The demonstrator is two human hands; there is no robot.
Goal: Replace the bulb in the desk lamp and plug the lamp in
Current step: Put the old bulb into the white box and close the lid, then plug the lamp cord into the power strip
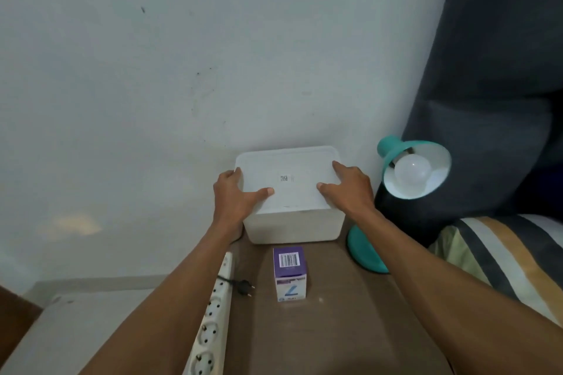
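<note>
Head view: both hands grip a white lidded plastic box [289,189] against the wall. The left hand [234,195] clasps its 9 o'clock edge, the right hand [350,189] its 3 o'clock edge, thumbs on the lid. At the box's 3 o'clock a teal desk lamp [408,167] holds a white bulb [412,175]. At 6 o'clock stands a purple bulb carton [289,274]; at 7 o'clock a black plug [245,287] lies beside a white power strip [213,313].
</note>
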